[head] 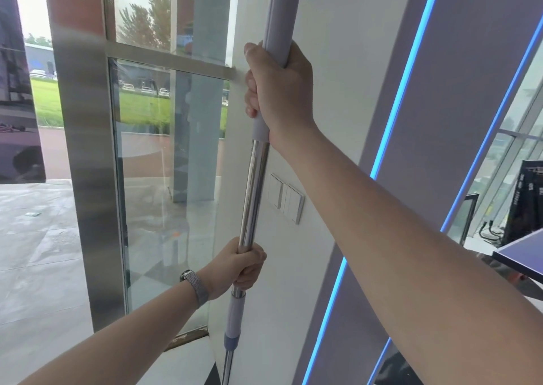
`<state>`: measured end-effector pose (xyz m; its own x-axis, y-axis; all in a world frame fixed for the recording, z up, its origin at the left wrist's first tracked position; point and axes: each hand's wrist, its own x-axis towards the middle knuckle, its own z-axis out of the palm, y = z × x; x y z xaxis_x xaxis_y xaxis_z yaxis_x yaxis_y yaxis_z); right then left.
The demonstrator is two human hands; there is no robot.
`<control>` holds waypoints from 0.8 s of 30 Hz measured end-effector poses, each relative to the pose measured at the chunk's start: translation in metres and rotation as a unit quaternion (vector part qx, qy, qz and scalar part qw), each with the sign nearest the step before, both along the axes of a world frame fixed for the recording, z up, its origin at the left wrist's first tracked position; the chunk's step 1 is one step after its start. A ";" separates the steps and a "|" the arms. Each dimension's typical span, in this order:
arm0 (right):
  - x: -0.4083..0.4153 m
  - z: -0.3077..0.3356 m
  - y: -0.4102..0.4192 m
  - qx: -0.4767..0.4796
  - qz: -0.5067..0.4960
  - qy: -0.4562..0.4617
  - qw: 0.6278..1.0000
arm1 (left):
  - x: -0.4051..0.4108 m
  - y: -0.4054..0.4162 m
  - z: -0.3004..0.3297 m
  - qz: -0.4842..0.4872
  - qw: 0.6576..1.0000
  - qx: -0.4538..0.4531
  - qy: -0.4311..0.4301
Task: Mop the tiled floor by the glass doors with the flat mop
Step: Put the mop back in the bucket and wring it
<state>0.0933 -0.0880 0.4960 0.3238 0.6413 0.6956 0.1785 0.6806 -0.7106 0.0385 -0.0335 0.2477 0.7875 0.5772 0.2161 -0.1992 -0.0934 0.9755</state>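
The flat mop's pole (255, 190) stands nearly upright in front of me, shiny metal in the middle with a pale lilac grip at the top and a lilac collar lower down. My right hand (279, 90) is closed around the lilac grip up high. My left hand (239, 267), a mesh-band watch on its wrist, grips the metal part just above the collar. The mop head is out of view below the frame. Pale floor tiles (32, 267) spread at the left beside the glass door panel (164, 179).
A brushed-steel door post (88, 179) stands left of the glass. A white wall with light switches (285, 198) is right behind the pole. Blue light strips (388, 137) run up the wall at the right. A table corner (523, 255) and dark equipment sit at far right.
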 end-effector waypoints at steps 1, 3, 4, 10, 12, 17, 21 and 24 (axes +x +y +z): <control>0.000 -0.001 0.001 0.002 -0.007 0.000 1.000 | 0.001 0.000 -0.001 -0.001 1.000 0.001 0.000; 0.001 -0.003 0.003 0.007 -0.024 0.003 1.000 | 0.002 0.001 -0.003 -0.001 1.000 0.002 0.005; 0.002 -0.005 0.004 0.009 -0.031 0.004 0.999 | 0.002 0.001 -0.005 -0.001 1.000 0.002 0.008; 0.006 -0.025 0.006 0.004 -0.053 0.014 0.998 | 0.004 0.000 -0.022 0.025 1.000 0.000 0.018; 0.006 -0.025 0.006 0.009 -0.062 0.010 0.998 | 0.006 -0.001 -0.022 0.027 1.000 -0.006 0.012; 0.008 -0.018 0.004 0.014 -0.074 0.005 0.997 | 0.012 -0.001 -0.018 0.018 1.000 -0.022 0.006; 0.007 -0.022 0.004 0.010 -0.073 0.000 0.997 | 0.013 -0.002 -0.023 0.014 1.000 -0.022 0.011; 0.006 -0.028 0.004 0.009 -0.072 0.005 0.997 | 0.014 -0.004 -0.027 0.014 1.000 -0.022 0.013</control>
